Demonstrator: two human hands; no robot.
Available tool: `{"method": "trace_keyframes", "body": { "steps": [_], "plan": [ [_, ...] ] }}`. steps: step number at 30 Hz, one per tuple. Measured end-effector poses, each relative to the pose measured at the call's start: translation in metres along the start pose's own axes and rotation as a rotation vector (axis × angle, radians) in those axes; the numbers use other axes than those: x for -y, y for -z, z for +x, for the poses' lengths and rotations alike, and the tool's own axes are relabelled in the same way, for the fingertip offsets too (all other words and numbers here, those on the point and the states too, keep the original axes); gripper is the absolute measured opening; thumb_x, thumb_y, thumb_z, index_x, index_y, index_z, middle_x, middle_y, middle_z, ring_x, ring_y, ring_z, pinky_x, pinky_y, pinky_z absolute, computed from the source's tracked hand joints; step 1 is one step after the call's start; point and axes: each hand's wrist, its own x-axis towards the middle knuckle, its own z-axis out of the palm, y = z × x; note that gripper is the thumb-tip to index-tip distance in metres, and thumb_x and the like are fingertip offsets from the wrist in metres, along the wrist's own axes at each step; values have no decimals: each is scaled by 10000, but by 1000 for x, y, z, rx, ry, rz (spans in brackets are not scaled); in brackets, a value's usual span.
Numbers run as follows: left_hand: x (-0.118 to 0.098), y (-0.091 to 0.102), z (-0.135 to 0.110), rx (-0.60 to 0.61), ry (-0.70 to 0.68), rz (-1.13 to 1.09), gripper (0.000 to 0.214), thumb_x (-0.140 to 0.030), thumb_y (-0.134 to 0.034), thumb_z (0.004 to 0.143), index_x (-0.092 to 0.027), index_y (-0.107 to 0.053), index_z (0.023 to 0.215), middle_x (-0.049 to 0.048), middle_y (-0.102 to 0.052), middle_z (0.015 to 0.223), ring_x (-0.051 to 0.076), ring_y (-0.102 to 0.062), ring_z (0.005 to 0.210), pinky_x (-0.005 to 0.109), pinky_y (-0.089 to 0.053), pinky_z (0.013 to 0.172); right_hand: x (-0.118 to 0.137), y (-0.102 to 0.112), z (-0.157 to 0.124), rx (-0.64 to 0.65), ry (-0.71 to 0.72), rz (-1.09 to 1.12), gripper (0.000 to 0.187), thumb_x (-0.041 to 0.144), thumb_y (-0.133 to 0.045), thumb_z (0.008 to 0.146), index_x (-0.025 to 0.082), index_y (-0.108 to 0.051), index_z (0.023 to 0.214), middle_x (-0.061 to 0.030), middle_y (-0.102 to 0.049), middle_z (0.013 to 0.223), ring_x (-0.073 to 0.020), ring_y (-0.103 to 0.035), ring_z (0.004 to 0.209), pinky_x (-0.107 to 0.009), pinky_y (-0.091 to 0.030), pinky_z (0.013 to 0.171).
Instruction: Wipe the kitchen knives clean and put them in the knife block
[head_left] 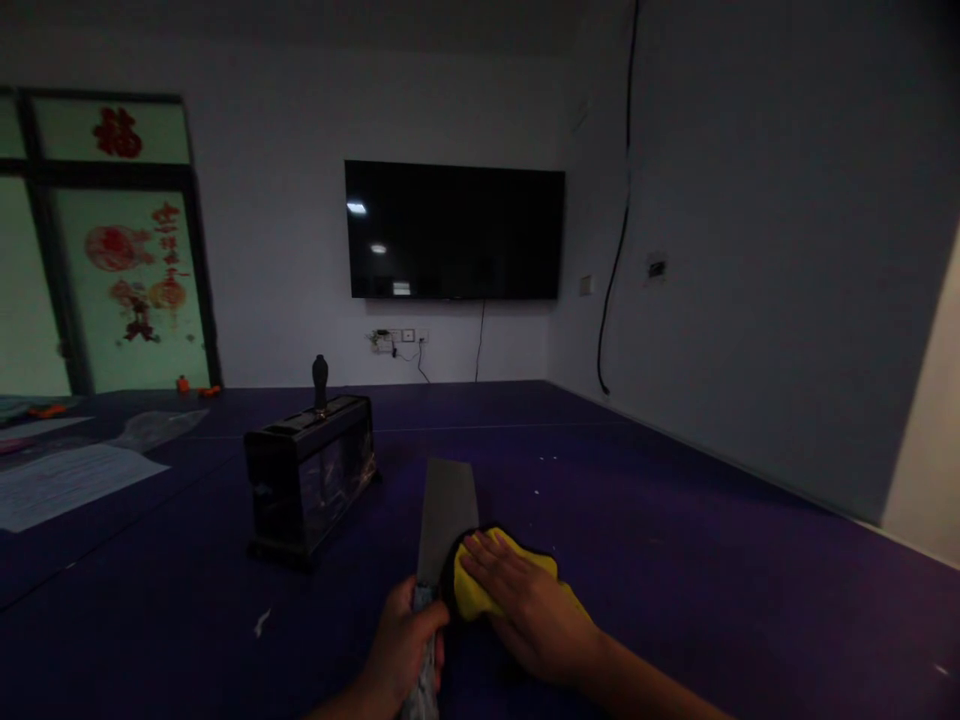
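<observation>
A kitchen cleaver (448, 510) points away from me, its broad grey blade raised over the purple table. My left hand (405, 640) wraps round its handle (424, 640), which looks covered in a pale, crinkled wrapping. My right hand (525, 605) presses a yellow cloth (476, 592) with a dark edge against the lower right part of the blade. The fingers lie over the cloth, and the thumb is hidden. To the left of the blade stands a black knife block (311, 490) with clear sides. One black handle (320, 385) sticks up from its top.
Printed sheets (75, 485) and a clear plastic bag (157, 430) lie on the table (637, 520) at left. A white scrap (262, 623) is near the front. Orange items (199, 388) sit by the door. A television (454, 230) hangs on the wall beyond.
</observation>
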Motion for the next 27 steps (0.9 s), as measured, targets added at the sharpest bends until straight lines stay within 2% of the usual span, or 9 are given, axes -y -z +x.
{"method": "trace_keyframes", "body": {
  "steps": [4, 13, 18, 27],
  "plan": [
    [-3, -2, -2, 23, -35, -35, 210, -325, -484, 558, -185, -459, 713, -73, -389, 313, 80, -313, 228, 177, -261, 275, 0, -1, 0, -20, -80, 5, 565, 123, -367, 791, 119, -262, 1346, -86, -220, 1403, -176, -156, 1289, -381, -184, 1058],
    [4, -1, 0, 42, -45, -35, 198, -326, -507, 581, -183, -464, 710, -75, -392, 320, 77, -310, 231, 173, -253, 270, -1, -2, -2, -2, -63, -3, 577, 137, -396, 780, 112, -269, 1342, -94, -214, 1405, -195, -139, 1292, -394, -163, 1063],
    [3, -1, -5, 62, -36, 31, 155, -253, -491, 592, -177, -480, 727, -81, -388, 323, 74, -320, 232, 165, -252, 280, 6, 2, -3, 46, 1, 23, 568, 169, -407, 783, 113, -287, 1335, -98, -211, 1407, -205, -138, 1292, -386, -160, 1062],
    [8, -5, -12, 99, -91, 37, 246, -163, -536, 544, -162, -483, 783, -67, -492, 435, 59, -373, 278, 163, -281, 317, 25, 12, -2, 102, 150, 57, 604, 154, -383, 783, 81, -212, 1358, -109, -176, 1415, -207, -81, 1299, -399, -108, 1065]
  ]
}}
